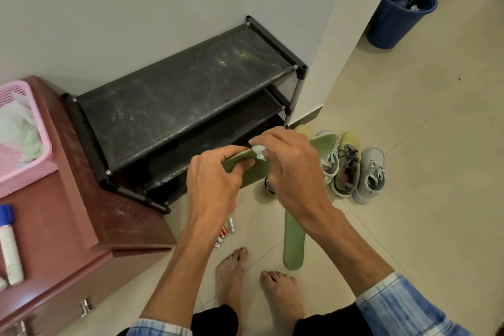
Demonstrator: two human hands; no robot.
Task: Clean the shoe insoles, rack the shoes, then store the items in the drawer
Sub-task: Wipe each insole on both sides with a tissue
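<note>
striped sleeve [409, 305] | left grip [212, 180] clasps insole [255, 173] | right grip [294, 172] pinches tissue [259, 151] on insole

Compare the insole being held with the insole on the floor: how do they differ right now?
The held insole is in the air, gripped by the left hand, with the right hand pinching a white wad against it; the floor insole lies flat on the tiles, untouched. The held insole runs crosswise; the floor insole runs lengthwise, away from the person. Both are green.
</note>
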